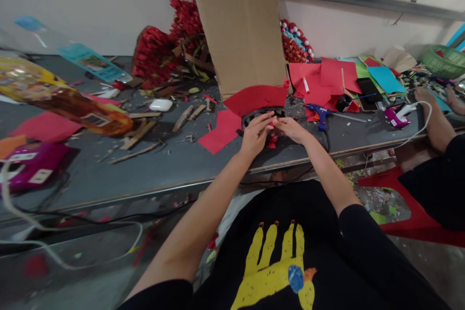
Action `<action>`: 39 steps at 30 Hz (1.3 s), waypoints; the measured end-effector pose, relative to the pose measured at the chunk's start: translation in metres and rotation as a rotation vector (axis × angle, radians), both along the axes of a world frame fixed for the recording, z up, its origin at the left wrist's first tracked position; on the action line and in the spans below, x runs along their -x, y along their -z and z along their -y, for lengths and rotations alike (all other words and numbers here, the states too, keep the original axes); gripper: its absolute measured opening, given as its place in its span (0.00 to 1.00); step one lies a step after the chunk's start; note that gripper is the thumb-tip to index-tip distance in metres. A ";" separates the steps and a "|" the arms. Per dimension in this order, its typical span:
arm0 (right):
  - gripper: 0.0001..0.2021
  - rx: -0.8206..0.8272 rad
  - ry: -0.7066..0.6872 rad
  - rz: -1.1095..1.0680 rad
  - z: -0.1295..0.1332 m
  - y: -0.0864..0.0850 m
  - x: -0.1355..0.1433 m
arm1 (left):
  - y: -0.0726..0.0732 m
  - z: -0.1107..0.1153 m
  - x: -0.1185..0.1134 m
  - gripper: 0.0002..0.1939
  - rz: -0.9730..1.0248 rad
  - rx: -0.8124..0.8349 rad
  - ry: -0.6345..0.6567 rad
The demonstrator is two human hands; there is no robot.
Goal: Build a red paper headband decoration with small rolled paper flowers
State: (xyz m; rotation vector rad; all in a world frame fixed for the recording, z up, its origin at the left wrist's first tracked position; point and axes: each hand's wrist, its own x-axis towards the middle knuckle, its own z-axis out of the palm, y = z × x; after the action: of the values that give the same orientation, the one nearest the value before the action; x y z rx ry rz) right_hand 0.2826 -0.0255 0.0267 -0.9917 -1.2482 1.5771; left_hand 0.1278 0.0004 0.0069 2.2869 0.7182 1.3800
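Note:
My left hand (255,132) and my right hand (291,129) meet at the table's front edge, fingertips pinched together on a small red piece (271,125). Its exact kind is mostly hidden by the fingers. Just beyond my fingers stands a curved red paper strip (256,98), with a dark form partly hidden below it. Small red bits (272,142) show beneath my hands. Beside my left hand lies a flat red paper sheet (223,131). To the right of my right hand is a blue glue gun (321,115).
A tall cardboard sheet (241,29) leans at the back. Leftward are a tilted amber bottle (69,99), a clear bottle (82,55), wood scraps (183,118) and a purple power strip (31,164). Rightward lie red sheets (339,75) and a phone (368,90). Another person's arm (436,121) rests there.

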 end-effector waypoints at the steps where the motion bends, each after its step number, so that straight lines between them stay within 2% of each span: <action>1: 0.23 0.012 -0.022 -0.005 0.001 -0.001 0.000 | 0.000 0.000 0.000 0.19 0.006 0.003 0.003; 6: 0.21 -0.003 -0.086 -0.023 0.004 0.000 0.001 | 0.001 0.000 0.001 0.18 0.012 0.004 0.024; 15: 0.21 -0.212 0.006 0.236 0.002 0.007 -0.005 | 0.001 0.002 0.005 0.19 -0.189 -0.141 0.065; 19: 0.22 -0.300 0.072 0.359 0.001 0.008 -0.005 | -0.001 0.003 0.004 0.20 -0.228 -0.156 0.039; 24: 0.22 -0.417 0.223 0.435 0.000 0.008 0.000 | 0.001 0.003 0.001 0.21 -0.211 -0.122 0.005; 29: 0.23 -0.348 0.291 0.393 -0.002 0.006 0.004 | 0.001 0.003 -0.003 0.22 -0.182 -0.105 -0.059; 33: 0.28 -0.251 0.246 0.353 0.000 0.001 0.006 | 0.000 0.003 -0.003 0.21 -0.177 -0.104 -0.072; 35: 0.30 -0.277 0.227 0.425 0.007 -0.004 0.004 | -0.001 0.004 -0.002 0.19 -0.167 -0.102 -0.073; 37: 0.31 -0.393 0.314 0.557 0.019 -0.010 -0.004 | -0.001 0.005 -0.002 0.18 -0.145 -0.091 -0.087; 39: 0.28 -0.545 0.570 0.677 0.036 -0.017 -0.025 | -0.002 0.006 -0.001 0.17 -0.124 -0.063 -0.108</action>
State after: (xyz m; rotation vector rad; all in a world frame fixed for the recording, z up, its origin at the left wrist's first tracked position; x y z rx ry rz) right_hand 0.3076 -0.0611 0.0434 -1.3930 -1.5348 0.4177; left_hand 0.1291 -0.0057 0.0086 2.4320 0.8603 1.3339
